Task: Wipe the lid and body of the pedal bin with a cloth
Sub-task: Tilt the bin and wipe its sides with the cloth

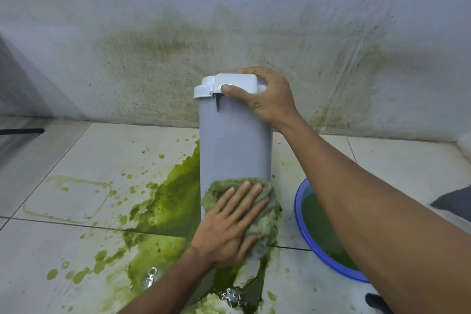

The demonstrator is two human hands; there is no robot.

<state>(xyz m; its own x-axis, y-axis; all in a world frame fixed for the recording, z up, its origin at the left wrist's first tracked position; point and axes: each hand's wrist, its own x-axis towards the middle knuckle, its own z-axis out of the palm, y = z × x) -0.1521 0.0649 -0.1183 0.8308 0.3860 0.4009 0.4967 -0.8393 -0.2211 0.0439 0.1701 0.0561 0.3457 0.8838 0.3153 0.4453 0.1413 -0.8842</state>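
Pedal bin (234,140): lower body and base hidden under the cloth (265,222) and the fingers (239,199) of the left hand (226,232). Lid (234,83): far edge covered by the right hand (267,102) fingers. Basin (298,214), right of the left fingers: partly behind the forearm (356,186).

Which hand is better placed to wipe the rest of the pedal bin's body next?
Left. The left hand presses the green cloth flat on the lower bin body; the right hand grips the lid.
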